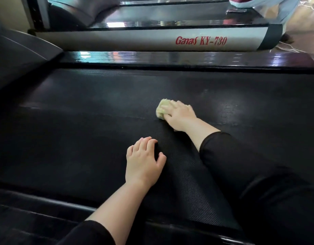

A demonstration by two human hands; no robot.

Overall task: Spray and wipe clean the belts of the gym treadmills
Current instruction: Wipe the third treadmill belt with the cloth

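I judge the wide black textured treadmill belt (81,138) only partly wiped, since dull smears show at its right. My left hand (143,161) rests on it, fingers loosely apart. My right hand (179,115) presses flat-fingered on the small yellow-green cloth (162,107) at mid-belt.
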